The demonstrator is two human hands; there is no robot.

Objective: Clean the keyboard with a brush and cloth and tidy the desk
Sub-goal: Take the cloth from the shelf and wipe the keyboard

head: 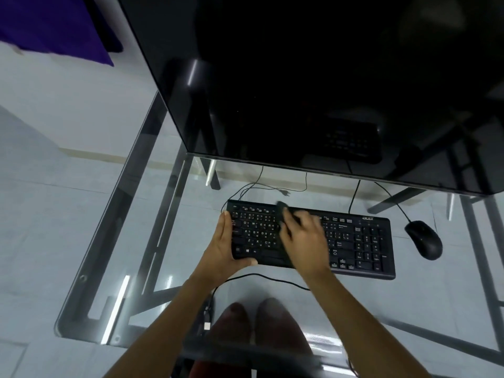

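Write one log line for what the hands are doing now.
left hand: grips black keyboard end | right hand: holds dark blurred brush over keys

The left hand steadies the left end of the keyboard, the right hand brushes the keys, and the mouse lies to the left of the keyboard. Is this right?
Not quite. In the head view the mouse lies to the right of the keyboard, not the left. The rest holds: the left hand steadies the left end, and the right hand works the brush over the keys.

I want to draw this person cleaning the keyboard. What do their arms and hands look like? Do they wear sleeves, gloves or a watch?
Both arms are bare, with no sleeves showing. The left hand and the right hand wear no gloves. No watch, ring or bracelet shows, though the right hand is blurred.
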